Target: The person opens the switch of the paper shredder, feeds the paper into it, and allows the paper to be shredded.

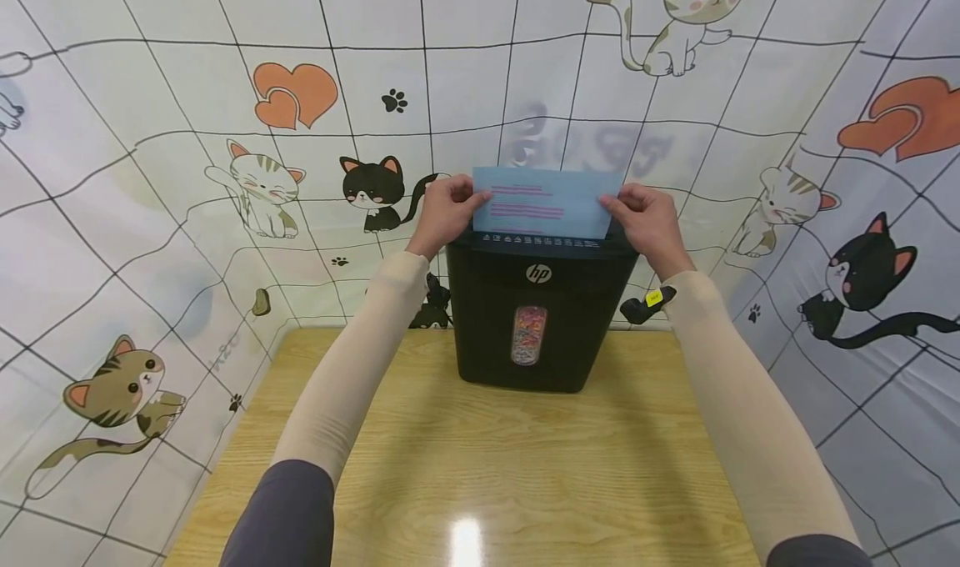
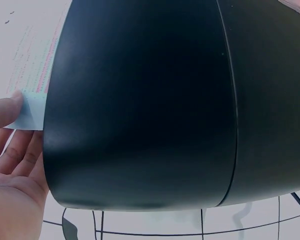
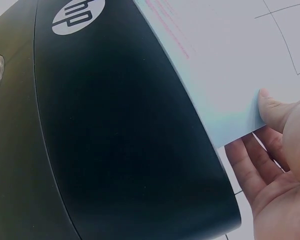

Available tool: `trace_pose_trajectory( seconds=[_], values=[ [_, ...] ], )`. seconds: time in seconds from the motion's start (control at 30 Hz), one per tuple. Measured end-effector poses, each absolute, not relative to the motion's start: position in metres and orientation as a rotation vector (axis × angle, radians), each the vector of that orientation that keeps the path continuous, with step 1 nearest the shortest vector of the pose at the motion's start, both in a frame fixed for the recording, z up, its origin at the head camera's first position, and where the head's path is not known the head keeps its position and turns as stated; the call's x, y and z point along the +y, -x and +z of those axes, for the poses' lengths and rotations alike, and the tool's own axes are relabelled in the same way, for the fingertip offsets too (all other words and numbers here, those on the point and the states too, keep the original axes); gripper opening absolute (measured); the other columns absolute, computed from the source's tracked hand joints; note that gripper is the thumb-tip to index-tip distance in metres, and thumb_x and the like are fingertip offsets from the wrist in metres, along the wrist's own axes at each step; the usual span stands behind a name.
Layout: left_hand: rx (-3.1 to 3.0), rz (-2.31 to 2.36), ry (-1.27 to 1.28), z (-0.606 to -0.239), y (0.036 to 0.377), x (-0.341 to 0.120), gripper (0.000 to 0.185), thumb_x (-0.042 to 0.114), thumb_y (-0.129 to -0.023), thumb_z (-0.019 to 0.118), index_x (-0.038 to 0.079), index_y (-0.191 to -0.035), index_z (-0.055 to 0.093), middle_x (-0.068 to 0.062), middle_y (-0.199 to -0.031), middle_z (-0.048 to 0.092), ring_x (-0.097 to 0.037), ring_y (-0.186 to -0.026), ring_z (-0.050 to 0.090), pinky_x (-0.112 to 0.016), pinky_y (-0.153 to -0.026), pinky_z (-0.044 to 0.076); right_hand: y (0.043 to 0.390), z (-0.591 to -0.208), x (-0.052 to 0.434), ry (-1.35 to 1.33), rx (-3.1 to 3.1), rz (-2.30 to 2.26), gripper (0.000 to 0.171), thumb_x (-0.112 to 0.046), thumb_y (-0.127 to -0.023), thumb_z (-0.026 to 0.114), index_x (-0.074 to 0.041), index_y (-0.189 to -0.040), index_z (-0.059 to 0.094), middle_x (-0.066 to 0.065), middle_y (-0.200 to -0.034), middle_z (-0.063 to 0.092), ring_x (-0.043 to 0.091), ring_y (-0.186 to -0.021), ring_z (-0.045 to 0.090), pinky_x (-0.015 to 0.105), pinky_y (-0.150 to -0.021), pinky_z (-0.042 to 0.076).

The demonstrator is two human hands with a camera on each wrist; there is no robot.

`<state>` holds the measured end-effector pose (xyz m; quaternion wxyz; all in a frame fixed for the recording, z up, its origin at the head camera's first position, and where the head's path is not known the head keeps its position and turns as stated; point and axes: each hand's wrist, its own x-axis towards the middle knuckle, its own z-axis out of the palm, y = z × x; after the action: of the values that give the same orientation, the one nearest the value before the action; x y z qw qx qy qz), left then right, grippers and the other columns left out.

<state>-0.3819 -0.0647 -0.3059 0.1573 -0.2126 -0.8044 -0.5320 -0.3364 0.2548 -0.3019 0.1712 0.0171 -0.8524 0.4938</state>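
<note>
Your left hand point(image 1: 444, 210) and right hand point(image 1: 649, 221) pinch the blue sheet's point(image 1: 546, 203) side edges, keeping it upright and square over the shredder point(image 1: 537, 317).

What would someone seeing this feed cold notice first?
The light blue sheet with pink lines, standing upright in the top slot of the black shredder at the far edge of the wooden table. The left hand and right hand each pinch one side edge of it. The shredder's front window shows colourful shreds.
</note>
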Motion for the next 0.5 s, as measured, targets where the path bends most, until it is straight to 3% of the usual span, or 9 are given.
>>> trace_pose_trajectory(
  seconds=[0.23, 0.5],
  values=[
    [-2.314, -1.533, 0.608, -0.3083, 0.3841, -0.0637, 0.018, 0.028, -0.098, 0.071, 0.01, -0.098, 0.073, -0.01, -0.1, 0.077, -0.018, -0.09, 0.07, -0.028, -0.078, 0.05, 0.3363, -0.303, 0.2568, -0.057, -2.41, 1.4, 0.043, -0.054, -0.092, 0.069, -0.015, -0.111, 0.071, -0.008, -0.104, 0.075, 0.01, -0.095, 0.062, 0.025, -0.085, 0.047],
    [-2.352, -1.52, 0.58, -0.3124, 0.383, -0.065, 0.019, 0.027, -0.099, 0.071, 0.009, -0.101, 0.074, -0.01, -0.104, 0.077, -0.019, -0.097, 0.072, -0.034, -0.088, 0.055, 0.3346, -0.3088, 0.2568, -0.046, -2.437, 1.387, 0.042, -0.056, -0.092, 0.069, -0.017, -0.106, 0.068, -0.009, -0.104, 0.075, 0.012, -0.096, 0.065, 0.027, -0.084, 0.047]
  ],
)
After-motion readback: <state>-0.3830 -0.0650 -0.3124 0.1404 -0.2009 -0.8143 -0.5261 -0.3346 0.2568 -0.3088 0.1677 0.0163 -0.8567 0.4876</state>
